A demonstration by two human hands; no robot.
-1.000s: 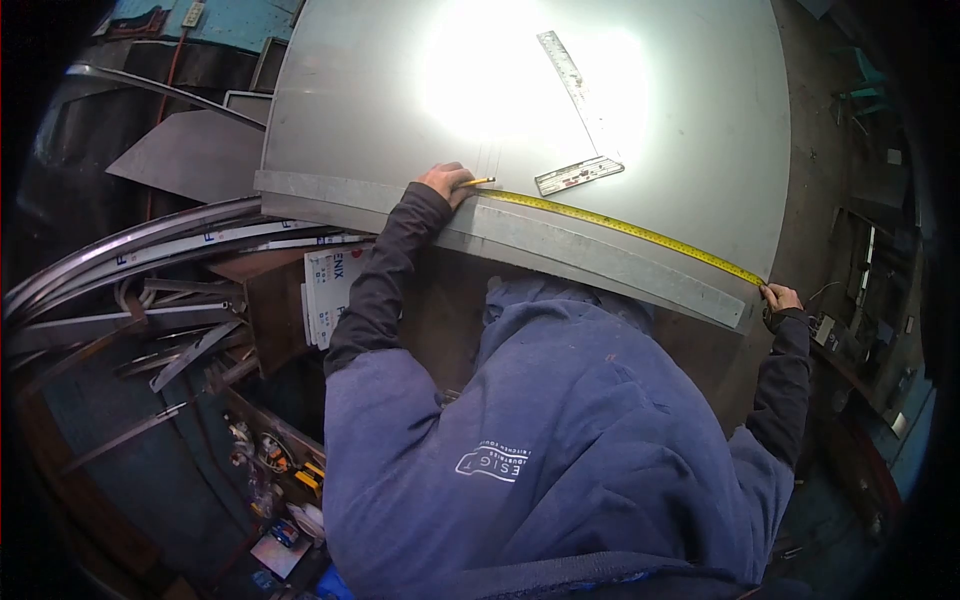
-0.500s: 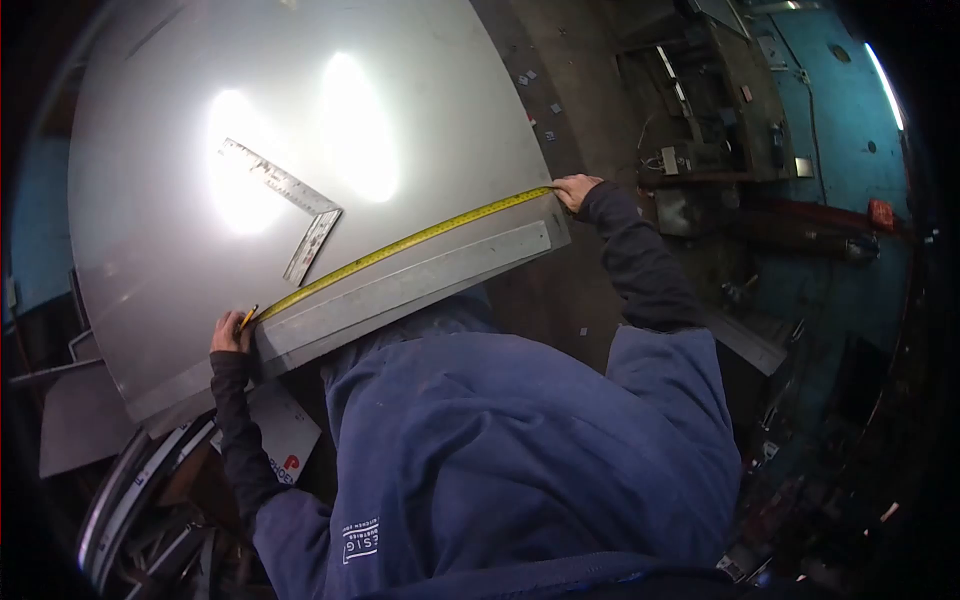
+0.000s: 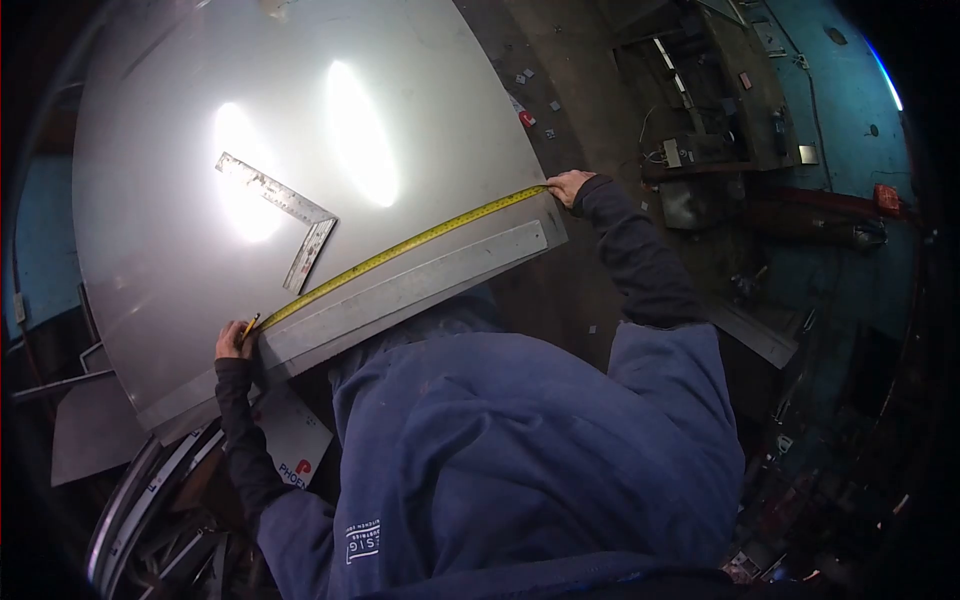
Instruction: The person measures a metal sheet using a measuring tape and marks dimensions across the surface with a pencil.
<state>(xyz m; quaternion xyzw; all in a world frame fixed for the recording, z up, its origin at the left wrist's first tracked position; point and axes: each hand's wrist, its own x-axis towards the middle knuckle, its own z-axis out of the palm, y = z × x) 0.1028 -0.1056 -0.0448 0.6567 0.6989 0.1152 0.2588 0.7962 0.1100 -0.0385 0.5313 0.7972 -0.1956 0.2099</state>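
A yellow tape measure is stretched over a large shiny metal sheet, close to its near edge. At the sheet's right edge, my right hand pinches one end of the blade. My left hand is closed around a pencil by the tape's other end; whether it also grips the tape is hidden. Beyond the tape, a steel square lies flat on the sheet. A narrow metal strip runs along the near edge, between the tape and my body.
Below the sheet at left are curved metal strips and a panel with red lettering. A metal cabinet or frame stands at the upper right. Small scraps dot the floor, and a metal bar lies to my right.
The view has shifted slightly. Both hands, the tape and the steel square keep nearly the same places on the sheet.
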